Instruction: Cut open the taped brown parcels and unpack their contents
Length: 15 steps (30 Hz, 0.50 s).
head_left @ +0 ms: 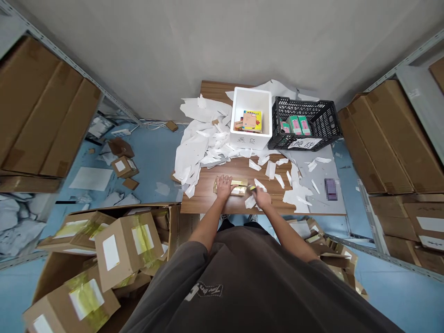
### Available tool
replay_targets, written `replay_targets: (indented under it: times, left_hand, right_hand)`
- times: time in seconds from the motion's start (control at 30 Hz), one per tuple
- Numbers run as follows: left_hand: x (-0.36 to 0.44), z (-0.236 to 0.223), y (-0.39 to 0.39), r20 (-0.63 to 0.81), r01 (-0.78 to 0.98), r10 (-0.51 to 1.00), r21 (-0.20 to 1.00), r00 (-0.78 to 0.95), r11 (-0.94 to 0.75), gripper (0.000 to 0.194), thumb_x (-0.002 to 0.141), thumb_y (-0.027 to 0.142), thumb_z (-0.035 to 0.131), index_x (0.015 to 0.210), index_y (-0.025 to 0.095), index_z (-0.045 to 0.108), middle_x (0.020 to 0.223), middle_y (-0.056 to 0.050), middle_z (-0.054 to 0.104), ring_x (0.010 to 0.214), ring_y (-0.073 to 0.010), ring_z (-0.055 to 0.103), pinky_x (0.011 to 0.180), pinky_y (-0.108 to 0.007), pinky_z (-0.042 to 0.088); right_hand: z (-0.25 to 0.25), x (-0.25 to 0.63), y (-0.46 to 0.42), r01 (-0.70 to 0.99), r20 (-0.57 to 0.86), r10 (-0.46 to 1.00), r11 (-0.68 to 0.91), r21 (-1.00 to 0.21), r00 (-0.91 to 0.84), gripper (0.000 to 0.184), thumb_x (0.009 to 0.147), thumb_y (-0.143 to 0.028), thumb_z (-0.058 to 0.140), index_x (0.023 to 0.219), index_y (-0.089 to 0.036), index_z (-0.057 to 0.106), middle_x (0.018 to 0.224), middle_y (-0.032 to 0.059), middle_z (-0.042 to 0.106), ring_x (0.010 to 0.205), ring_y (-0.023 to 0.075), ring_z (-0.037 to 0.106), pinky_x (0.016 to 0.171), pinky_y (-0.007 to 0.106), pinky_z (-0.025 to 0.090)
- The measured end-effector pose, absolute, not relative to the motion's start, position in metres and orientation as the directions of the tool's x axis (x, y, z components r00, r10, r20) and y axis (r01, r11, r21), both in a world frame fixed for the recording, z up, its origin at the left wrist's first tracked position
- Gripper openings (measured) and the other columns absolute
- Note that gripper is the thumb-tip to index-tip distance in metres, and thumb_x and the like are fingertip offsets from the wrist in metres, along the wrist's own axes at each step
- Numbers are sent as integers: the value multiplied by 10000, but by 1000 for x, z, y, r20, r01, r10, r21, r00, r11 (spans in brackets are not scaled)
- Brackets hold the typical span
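A small flat cardboard box (237, 186) wrapped in yellowish tape lies on the wooden table (208, 203) near its front edge. My left hand (225, 185) lies flat on the box's left end with the fingers spread. My right hand (261, 196) is closed around a small tool with a yellow tip (252, 188), held against the box's right end. Torn white paper scraps (204, 143) lie around both hands.
A white bin (251, 138) with colourful packs and a black crate (324, 132) with green boxes stand at the table's back. Taped cardboard boxes (125, 247) fill a large carton at my lower left. Shelves with big cartons (388, 138) flank both sides.
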<state>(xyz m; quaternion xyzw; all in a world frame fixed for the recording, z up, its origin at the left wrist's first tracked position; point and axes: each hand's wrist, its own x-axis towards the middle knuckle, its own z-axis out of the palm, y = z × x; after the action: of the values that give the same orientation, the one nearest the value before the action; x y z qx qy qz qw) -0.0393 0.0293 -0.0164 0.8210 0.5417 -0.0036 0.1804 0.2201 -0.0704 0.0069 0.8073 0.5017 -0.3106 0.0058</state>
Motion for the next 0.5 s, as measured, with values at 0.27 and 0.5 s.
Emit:
replay_targets:
  times: [0.27,0.5]
  left_hand:
    - [-43,-20,29,-165,887,906,333,390,-321,689,979,571,713,1579,266,566,1637,-153,572,1609,-342,391,1362,-541,193]
    - [-47,-27,37,-104,880,931,378,350,-289,595,1007,561,636,1521,261,612,1606,-115,603,1574,-340,433,1357,-541,241]
  right_hand:
    - [1,264,-96,482,-504,816,-576,-660,284,428,1060,-630,520,1236,-248,602,1045,87,769,953,274,729,788,338,545]
    - [-19,262,-117,-72,-599,689,-630,-774,407,617,1042,-779,265,1051,-241,568,763,52,670,723,256,669,645,349,564]
